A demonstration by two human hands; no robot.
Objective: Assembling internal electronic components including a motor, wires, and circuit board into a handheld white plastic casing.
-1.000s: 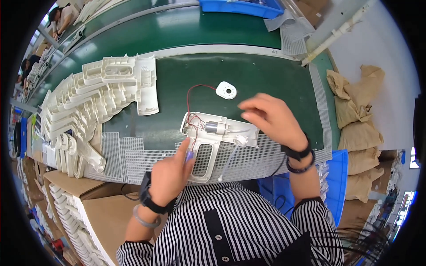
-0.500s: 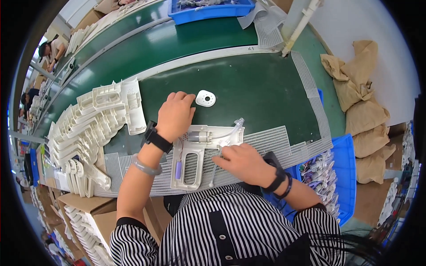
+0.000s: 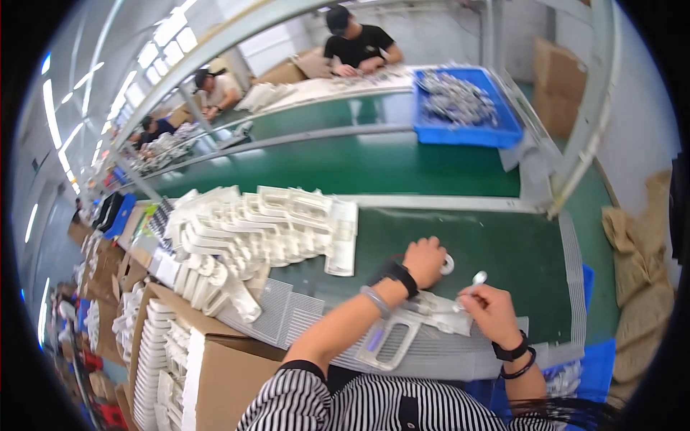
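Note:
A white handle-shaped plastic housing half (image 3: 392, 343) lies on the mesh mat before me, with a purple cylinder in its grip. My left hand (image 3: 424, 262) is above its upper end, fingers curled at the edge of a small white plate with a hole (image 3: 448, 265); the fingers cover part of that plate. My right hand (image 3: 494, 310) is closed, thumb and fingers pinching a clear tube just over the housing's right end. The tube's clear nozzle end (image 3: 479, 277) sticks up past the fingertips. Motion blur softens the details.
Nested white housing halves (image 3: 259, 223) are piled at the left, above an open carton (image 3: 230, 384) of similar parts. A blue bin (image 3: 600, 366) stands at my right. Across the green conveyor, a blue tray (image 3: 467, 135) holds small parts; several people work there.
The view has tilted up and swung left, bringing co-workers into sight. My right hand has moved from the housing's lower right side to the tube's end. My left hand now overlaps the white plate.

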